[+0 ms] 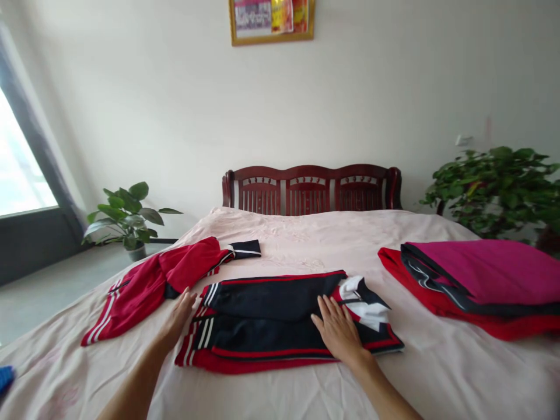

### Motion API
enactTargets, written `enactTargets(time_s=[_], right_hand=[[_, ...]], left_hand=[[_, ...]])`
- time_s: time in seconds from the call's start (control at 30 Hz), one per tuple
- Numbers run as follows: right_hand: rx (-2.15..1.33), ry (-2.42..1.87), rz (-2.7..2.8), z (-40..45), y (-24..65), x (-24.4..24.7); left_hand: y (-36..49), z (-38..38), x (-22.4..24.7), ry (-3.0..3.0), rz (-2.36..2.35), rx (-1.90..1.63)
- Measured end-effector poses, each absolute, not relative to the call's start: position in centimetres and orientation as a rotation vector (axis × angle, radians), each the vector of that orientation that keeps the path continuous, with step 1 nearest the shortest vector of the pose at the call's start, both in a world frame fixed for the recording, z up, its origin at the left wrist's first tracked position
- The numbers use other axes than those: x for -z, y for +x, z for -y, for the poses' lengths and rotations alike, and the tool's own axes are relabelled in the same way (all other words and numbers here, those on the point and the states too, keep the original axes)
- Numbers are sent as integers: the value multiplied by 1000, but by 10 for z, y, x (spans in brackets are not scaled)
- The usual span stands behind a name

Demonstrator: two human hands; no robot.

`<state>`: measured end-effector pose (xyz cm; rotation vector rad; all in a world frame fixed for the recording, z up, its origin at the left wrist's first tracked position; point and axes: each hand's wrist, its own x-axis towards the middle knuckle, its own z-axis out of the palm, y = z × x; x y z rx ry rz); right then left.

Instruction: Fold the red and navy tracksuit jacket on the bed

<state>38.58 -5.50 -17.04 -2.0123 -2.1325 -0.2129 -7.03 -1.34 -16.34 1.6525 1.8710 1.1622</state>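
A navy jacket (266,300) with red edging and white-striped cuffs lies folded on the bed, its two sleeves side by side and its white lining showing at the collar end. My right hand (336,326) rests on it near the collar, fingers spread and palm down. At the cuff end, my left hand (180,315) is beside the jacket's left edge with its fingers stretched out; whether it touches the cloth I cannot tell. Just beyond that hand lies a red garment (153,286) with white stripes and a navy end piece.
A pile of folded clothes, magenta (485,271) on top and red beneath, sits at the right. The pale pink sheet (271,396) covers the bed. Behind it stands a dark red wooden bench back (306,189). Potted plants (131,213) flank the bed. Something blue (6,378) shows at the left edge.
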Motion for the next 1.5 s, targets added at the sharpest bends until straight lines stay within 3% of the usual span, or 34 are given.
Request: enactTargets(time_s=[0.27,0.83,1.5], right_hand=[[261,-1989,2110,55,388,173],[232,-1981,2112,60,386,167],[218,-1980,2103,61,384,167]], left_hand=[[-66,66,168,1261,-1663,-1362],[-49,69,153,1684,-1874,-1039],[-55,65,163,1798,-1822,-1017]])
